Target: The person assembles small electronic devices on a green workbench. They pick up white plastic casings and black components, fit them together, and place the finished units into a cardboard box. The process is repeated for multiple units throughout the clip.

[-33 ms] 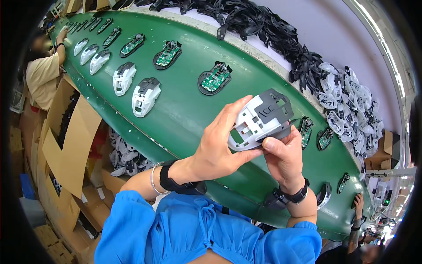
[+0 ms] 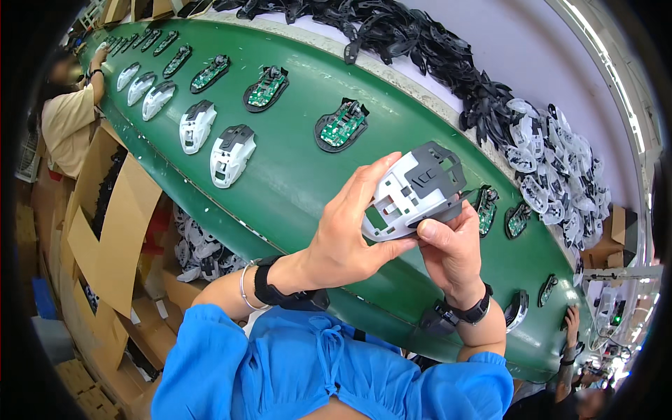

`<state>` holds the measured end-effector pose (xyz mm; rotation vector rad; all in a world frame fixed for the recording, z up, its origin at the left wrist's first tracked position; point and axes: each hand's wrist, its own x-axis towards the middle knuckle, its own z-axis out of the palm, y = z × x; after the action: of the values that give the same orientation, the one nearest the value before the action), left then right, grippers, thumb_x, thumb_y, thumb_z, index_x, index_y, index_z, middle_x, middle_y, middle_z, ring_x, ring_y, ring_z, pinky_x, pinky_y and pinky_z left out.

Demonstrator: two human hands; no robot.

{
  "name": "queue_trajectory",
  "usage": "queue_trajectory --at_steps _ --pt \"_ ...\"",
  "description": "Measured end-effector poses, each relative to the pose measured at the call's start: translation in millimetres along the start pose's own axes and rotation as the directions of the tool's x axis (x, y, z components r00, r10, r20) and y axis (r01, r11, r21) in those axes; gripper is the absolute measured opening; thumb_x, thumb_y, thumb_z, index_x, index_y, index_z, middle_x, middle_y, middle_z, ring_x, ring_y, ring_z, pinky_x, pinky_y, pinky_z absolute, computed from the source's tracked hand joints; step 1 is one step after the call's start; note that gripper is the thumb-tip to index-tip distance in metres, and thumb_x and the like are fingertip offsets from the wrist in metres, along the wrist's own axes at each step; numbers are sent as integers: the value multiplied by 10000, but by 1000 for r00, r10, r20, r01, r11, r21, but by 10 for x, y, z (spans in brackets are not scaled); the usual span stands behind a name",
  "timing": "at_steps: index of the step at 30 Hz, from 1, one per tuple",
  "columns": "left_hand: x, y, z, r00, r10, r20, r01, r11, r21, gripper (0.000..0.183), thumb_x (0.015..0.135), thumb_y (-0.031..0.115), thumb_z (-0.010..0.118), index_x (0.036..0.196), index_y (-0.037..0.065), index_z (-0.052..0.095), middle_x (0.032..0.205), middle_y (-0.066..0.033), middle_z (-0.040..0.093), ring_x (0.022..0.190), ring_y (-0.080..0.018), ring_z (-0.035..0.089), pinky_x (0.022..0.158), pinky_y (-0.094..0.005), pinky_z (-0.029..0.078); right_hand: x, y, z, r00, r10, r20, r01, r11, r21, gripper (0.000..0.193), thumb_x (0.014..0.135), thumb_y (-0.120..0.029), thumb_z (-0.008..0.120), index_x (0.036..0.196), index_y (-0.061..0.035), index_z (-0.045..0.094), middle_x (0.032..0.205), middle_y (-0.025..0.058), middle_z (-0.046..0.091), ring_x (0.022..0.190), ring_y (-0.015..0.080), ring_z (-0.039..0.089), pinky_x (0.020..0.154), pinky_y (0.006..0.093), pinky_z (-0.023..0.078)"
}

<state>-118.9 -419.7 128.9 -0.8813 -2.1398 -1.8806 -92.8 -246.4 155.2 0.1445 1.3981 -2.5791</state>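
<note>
Above the green bench I hold a computer mouse shell (image 2: 409,189), white at its near end and dark grey on top, tilted with its cut-outs facing up. My left hand (image 2: 353,227) wraps its left side, the thumb along the near edge and the fingers partly hidden behind. My right hand (image 2: 453,245) grips the lower right side, its thumb pressed at a black side part (image 2: 444,208); the other fingers are out of sight beneath. Beyond my hands lies a mouse base with a green circuit board (image 2: 341,127). Two more boarded bases (image 2: 486,210) lie just right of my right hand.
Boarded bases (image 2: 266,88) and white-grey shells (image 2: 232,155) line the green belt (image 2: 294,182). Black parts (image 2: 420,38) and clear-white parts (image 2: 560,168) are heaped along the far ledge. Cardboard boxes (image 2: 115,238) stand at left. Co-workers (image 2: 70,126) reach in at both ends.
</note>
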Motion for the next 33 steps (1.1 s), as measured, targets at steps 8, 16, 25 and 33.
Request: queue_trajectory --at_steps 8,16,25,33 --pt "-8 100 -151 992 90 90 -92 996 17 856 638 113 833 1348 -58 387 1282 -259 509 1134 -369 561 939 -401 464 93 -103 -5 953 -255 163 291 920 -262 1111 559 -92 893 1464 -56 250 1374 162 450 1206 237 510 1037 386 407" --pt "-139 53 -229 978 95 186 -71 989 -130 892 611 115 844 1364 -18 384 1338 -245 488 1184 -361 540 971 -418 447 6 -206 -59 937 -160 312 292 849 -441 871 531 -68 900 1307 -21 505 1234 103 568 1113 177 568 976 320 452" --pt "-44 41 -257 979 14 204 28 980 -198 765 657 181 846 1311 -9 497 1250 -162 559 1112 -278 577 941 -355 455 -35 -200 6 913 -217 346 373 789 -488 958 546 -99 918 1374 -19 442 1288 136 544 1144 190 555 990 331 448" --pt "-21 16 -373 916 -164 366 372 691 -620 775 671 124 848 1338 7 469 1298 -131 522 1218 -219 491 1051 -355 372 -1 -297 -6 870 -225 438 448 732 -513 849 554 -112 917 1291 20 516 1214 157 614 1134 238 588 1006 363 444"
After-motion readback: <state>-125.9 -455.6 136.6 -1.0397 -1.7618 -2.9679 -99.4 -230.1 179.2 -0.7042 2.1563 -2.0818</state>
